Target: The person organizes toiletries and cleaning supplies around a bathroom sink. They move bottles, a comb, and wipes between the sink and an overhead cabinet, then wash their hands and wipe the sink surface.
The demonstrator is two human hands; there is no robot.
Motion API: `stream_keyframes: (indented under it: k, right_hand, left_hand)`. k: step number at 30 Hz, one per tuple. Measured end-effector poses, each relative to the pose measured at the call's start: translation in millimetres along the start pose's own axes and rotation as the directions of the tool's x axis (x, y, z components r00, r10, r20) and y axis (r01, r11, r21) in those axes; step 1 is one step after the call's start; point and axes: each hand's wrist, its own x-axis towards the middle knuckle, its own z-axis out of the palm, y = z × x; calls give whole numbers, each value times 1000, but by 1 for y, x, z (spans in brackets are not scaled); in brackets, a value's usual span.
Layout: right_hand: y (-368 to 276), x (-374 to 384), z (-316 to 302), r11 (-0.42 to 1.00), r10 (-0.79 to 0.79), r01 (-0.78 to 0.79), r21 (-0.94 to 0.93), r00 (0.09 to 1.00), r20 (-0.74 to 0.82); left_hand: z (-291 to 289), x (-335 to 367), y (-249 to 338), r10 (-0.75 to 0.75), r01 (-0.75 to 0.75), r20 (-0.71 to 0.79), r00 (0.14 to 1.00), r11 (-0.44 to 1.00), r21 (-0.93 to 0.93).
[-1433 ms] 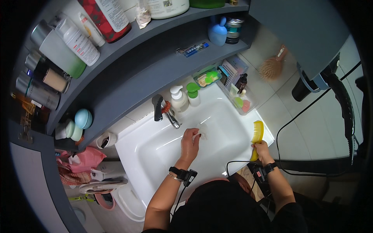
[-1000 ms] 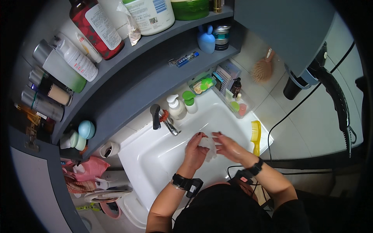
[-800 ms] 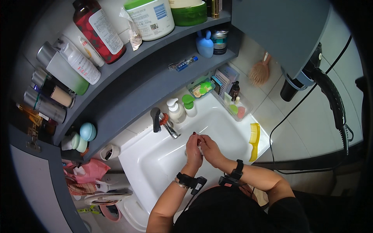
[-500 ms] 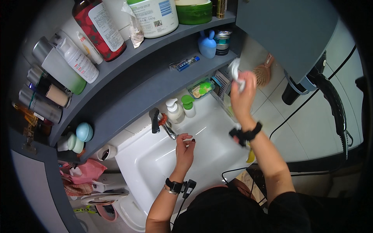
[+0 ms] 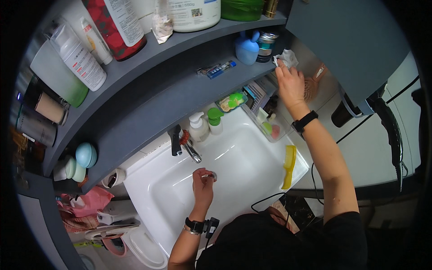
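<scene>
A person's two bare hands seen from above at a bathroom sink; the right hand (image 5: 291, 85) reaches up and away past the white, glossy rectangular sink (image 5: 243, 153), its fingers drawn together and pinching a crumpled, thin white tissue (image 5: 289, 57); the tissue is held at the right end of a curved, dark grey shelf (image 5: 153, 110), though whether it touches the shelf is unclear; a rounded blue container (image 5: 247, 49) stands near it on that shelf, and a brown paddle-shaped hairbrush (image 5: 310, 91) is just beyond the hand on its right.

The left hand (image 5: 203, 186) hangs over the basin, below a chrome faucet with a black lever (image 5: 194, 154); its fingers are loosely curled, but I cannot tell whether thumb and fingertips meet; the round metal drain (image 5: 214, 176) shows just beside them.

A yellow plastic comb (image 5: 289, 167) lies on the sink's right rim, well apart from both hands; behind the basin stand a white pump bottle (image 5: 198, 129) and a smaller green-topped white dispenser (image 5: 216, 128), side by side; a clear plastic tray (image 5: 274, 137) of small cosmetics sits at the back right corner.
</scene>
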Motion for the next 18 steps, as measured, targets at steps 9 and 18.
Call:
stream_keyframes:
  k: [9,18]
  right_hand:
    - [-5,-11,9,858,228,-241,454,970,84]
    - [-114,-15,-29,595,339,-91,798,929,-147]
  left_hand:
    - [-16,-5,-11,-130,130,-19,991,992,-7]
    - [-5,-2,-6,-86,93,69,994,991,-96]
